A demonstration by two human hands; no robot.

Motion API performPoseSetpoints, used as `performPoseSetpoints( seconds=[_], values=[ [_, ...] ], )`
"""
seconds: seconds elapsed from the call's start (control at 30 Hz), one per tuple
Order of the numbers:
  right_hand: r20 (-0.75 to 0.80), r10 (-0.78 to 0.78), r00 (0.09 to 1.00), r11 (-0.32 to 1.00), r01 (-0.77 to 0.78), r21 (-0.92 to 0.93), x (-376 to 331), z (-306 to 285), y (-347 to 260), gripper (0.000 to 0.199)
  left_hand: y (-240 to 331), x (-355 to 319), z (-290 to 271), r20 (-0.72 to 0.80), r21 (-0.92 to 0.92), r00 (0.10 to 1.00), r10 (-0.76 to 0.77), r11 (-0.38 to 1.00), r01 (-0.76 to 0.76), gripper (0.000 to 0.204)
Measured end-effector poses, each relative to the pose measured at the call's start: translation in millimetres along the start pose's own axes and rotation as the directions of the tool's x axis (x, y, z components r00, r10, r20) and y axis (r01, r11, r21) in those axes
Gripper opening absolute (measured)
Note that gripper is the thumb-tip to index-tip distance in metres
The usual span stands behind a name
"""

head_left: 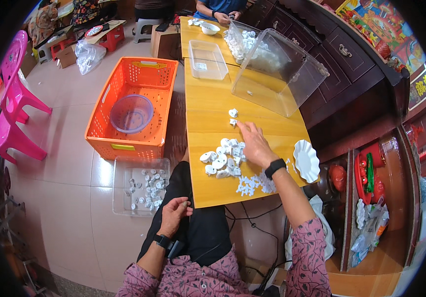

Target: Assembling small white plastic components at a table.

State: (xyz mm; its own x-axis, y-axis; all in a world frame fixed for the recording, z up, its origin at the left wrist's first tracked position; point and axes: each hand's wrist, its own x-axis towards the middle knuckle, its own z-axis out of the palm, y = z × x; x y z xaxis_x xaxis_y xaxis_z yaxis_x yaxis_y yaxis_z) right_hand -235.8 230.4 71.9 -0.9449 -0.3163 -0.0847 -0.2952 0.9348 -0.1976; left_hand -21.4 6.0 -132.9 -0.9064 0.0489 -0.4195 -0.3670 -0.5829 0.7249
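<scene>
My right hand (255, 144) reaches over the yellow table, its index finger stretched out to a small white plastic part (233, 122). The fingertip is at that part's edge; I see no grip around it. Just beyond lies another white part (233, 113). Below the hand is a pile of round white plastic parts (221, 161), with tiny white pieces (248, 186) scattered nearer me. My left hand (175, 213) is over my lap beside the table corner. Its fingers are curled and pressed together; what they hold, if anything, is too small to make out.
A scalloped white dish (306, 161) is at the table's right edge. Farther off stand a clear tray (207, 60) and a large clear bin (282, 74). An orange crate (94, 129) and a clear box (115, 200) of parts sit on the floor left. Another person's hands (225, 17) work at the far end.
</scene>
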Motion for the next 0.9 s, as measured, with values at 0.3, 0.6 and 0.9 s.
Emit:
performPoseSetpoints(
  seconds=[0.3, 0.6, 0.9],
  values=[
    [-0.081, -0.084, 0.993, 0.987, 0.094, 0.131, 78, 25, 22, 0.074, 2, 0, 1, 0.013, -0.019, 1.0, -0.005, 1.0, 0.005, 0.023],
    [-0.1, -0.344, 0.933, 0.904, 0.359, 0.234, 27, 27, 8, 0.05, 0, 0, -4, 0.0, -0.008, 1.0, -0.011, 1.0, 0.011, 0.024],
    [-0.156, -0.396, 0.905, 0.851, 0.425, 0.309, 0, 29, 1, 0.043, -2, -2, 0, 0.022, -0.018, 1.0, -0.021, 1.0, 0.021, 0.022]
  ],
)
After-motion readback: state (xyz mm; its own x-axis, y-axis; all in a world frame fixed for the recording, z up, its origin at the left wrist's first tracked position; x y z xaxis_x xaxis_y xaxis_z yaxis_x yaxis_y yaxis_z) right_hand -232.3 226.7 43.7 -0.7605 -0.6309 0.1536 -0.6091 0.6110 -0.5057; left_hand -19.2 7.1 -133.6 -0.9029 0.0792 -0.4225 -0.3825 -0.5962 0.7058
